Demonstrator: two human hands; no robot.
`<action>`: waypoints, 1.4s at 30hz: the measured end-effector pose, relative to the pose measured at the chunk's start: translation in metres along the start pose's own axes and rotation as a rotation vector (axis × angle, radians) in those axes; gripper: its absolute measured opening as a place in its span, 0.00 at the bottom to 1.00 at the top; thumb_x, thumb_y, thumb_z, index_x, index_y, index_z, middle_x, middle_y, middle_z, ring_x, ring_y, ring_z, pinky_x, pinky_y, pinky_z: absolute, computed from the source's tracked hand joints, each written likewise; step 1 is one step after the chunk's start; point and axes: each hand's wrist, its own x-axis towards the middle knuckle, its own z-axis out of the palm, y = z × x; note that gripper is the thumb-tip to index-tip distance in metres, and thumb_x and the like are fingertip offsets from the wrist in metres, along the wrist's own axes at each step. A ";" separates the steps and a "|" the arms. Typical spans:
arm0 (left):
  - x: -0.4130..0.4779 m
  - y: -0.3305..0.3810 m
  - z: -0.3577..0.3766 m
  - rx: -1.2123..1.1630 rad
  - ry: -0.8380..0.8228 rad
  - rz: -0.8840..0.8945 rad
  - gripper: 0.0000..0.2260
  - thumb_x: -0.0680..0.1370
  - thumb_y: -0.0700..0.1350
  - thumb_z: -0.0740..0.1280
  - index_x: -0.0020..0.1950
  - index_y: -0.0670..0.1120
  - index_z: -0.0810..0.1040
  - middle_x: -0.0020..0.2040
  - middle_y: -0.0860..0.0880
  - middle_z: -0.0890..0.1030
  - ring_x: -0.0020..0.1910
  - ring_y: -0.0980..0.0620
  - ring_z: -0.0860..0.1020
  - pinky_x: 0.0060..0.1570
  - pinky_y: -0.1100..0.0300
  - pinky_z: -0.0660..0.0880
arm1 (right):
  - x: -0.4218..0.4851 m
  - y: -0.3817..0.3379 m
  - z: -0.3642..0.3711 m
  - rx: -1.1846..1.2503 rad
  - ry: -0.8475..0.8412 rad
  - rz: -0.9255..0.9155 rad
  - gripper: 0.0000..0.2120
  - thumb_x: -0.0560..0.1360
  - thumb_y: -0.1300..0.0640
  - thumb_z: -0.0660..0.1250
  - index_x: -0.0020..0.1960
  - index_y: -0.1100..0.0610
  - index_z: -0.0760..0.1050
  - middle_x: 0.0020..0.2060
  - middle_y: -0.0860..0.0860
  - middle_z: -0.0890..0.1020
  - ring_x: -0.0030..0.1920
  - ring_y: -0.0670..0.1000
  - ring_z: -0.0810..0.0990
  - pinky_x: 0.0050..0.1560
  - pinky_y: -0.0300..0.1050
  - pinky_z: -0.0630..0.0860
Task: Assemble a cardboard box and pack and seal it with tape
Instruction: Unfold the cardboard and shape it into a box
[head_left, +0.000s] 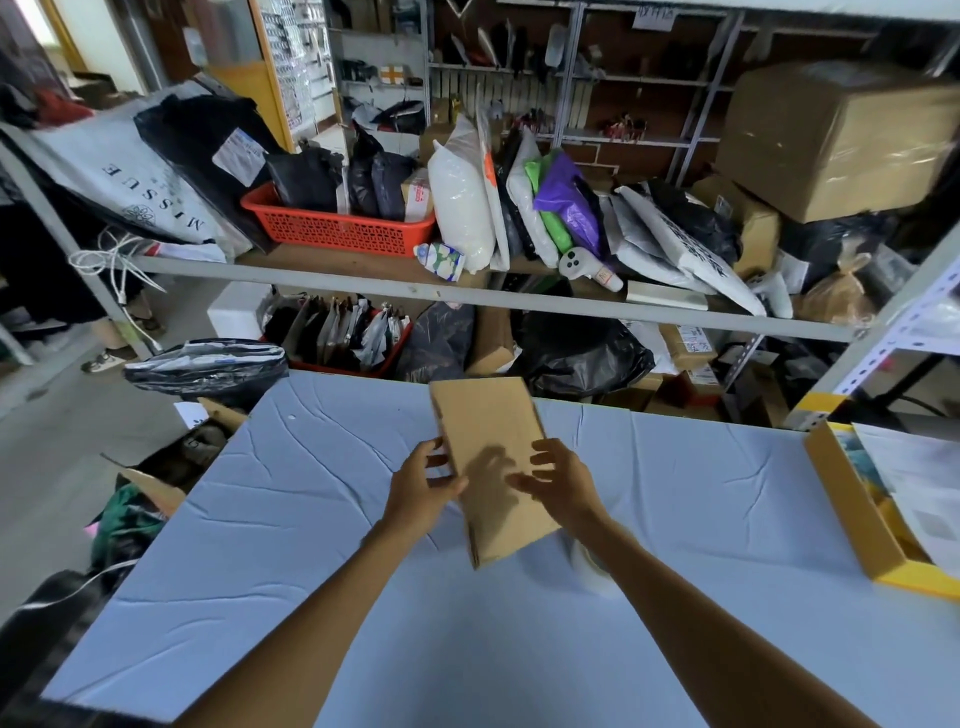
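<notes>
A flattened brown cardboard box (488, 441) is held above the middle of the table, tilted with its long side running away from me. My left hand (423, 488) grips its left edge, thumb on top and fingers underneath. My right hand (558, 480) rests on the box's right side with fingers spread on the top face. A roll of clear tape (589, 569) lies on the table, mostly hidden beneath my right forearm.
The table (311, 519) has a wrinkled pale blue cloth. An open yellow-edged cardboard tray (857, 514) with papers sits at the right edge. Metal shelving (467, 296) with parcels, bags and a red basket (332, 226) stands behind. Open boxes (156, 483) lie on the floor left.
</notes>
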 end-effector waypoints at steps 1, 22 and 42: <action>0.001 -0.001 0.000 0.019 0.040 -0.027 0.22 0.71 0.40 0.74 0.63 0.45 0.72 0.55 0.49 0.79 0.43 0.57 0.81 0.40 0.63 0.78 | -0.001 0.002 0.001 -0.011 -0.037 0.038 0.28 0.66 0.54 0.78 0.61 0.57 0.71 0.52 0.52 0.76 0.42 0.53 0.79 0.38 0.43 0.76; -0.031 -0.018 -0.042 -0.019 -0.052 0.033 0.23 0.71 0.33 0.72 0.61 0.51 0.72 0.56 0.48 0.79 0.51 0.46 0.80 0.44 0.56 0.81 | 0.017 0.044 -0.031 -0.195 0.051 0.244 0.62 0.56 0.40 0.80 0.76 0.59 0.47 0.74 0.58 0.60 0.72 0.60 0.61 0.68 0.56 0.63; -0.033 -0.019 -0.075 0.037 -0.026 0.049 0.25 0.71 0.32 0.70 0.63 0.52 0.71 0.54 0.51 0.80 0.48 0.50 0.82 0.41 0.66 0.79 | 0.033 0.034 -0.012 -0.089 0.047 0.229 0.48 0.48 0.38 0.81 0.59 0.56 0.66 0.52 0.51 0.77 0.52 0.52 0.77 0.51 0.51 0.75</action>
